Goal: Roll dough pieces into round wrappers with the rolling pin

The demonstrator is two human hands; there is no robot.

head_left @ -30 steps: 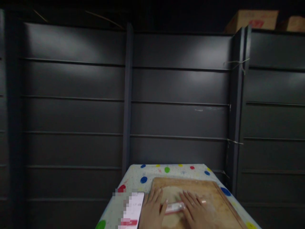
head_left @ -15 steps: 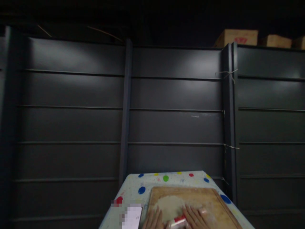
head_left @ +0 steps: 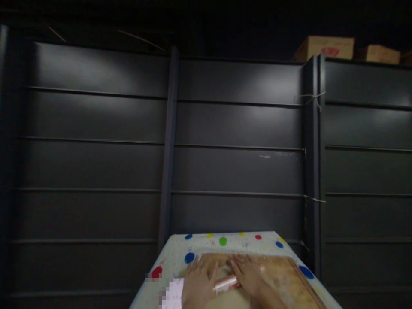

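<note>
A short red-and-white cylinder (head_left: 225, 284) lies across a pale sheet of flattened dough (head_left: 229, 299) on a wooden board (head_left: 283, 274). My left hand (head_left: 200, 281) is at the cylinder's left end, fingers stretched forward and palm down. Over its right end rests my right hand (head_left: 247, 272), fingers also extended and slightly apart. Both hands hide the cylinder's ends, so its full length does not show. Part of the dough is covered by the hands.
The board lies on a table with a white cloth (head_left: 175, 246) dotted in colours. Left of the board is a white sheet-like item (head_left: 174, 294), partly pixelated. Dark metal panels (head_left: 238, 171) stand behind the table. Cardboard boxes (head_left: 328, 48) sit on top at the right.
Both hands have moved forward, away from me, over the board. The cylinder has moved forward across the dough with them and shifted slightly left. The view has tilted a little.
</note>
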